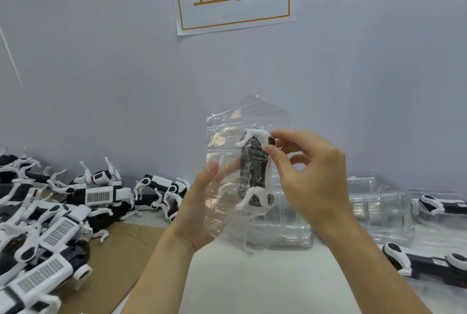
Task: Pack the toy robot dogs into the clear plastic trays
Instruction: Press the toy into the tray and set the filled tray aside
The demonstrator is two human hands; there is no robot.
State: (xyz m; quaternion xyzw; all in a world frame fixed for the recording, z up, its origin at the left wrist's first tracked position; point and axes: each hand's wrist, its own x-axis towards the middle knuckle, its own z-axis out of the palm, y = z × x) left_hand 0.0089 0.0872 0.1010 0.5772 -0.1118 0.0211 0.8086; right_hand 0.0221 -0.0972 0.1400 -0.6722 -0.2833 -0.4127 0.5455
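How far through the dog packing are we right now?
Done: packed dogs lie on the right. In hand: the left hand holds a clear tray upright while the right hand presses a toy dog into it. Left: a big pile of loose dogs on the left, spare trays behind.

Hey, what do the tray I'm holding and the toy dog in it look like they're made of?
Clear tray: looks like thin, glossy transparent plastic; you can see through it, and it shows glare and moulded ridges. Toy dog: seemingly hard plastic, with smooth white legs and a dark body, though the tray's glare blurs its finish.
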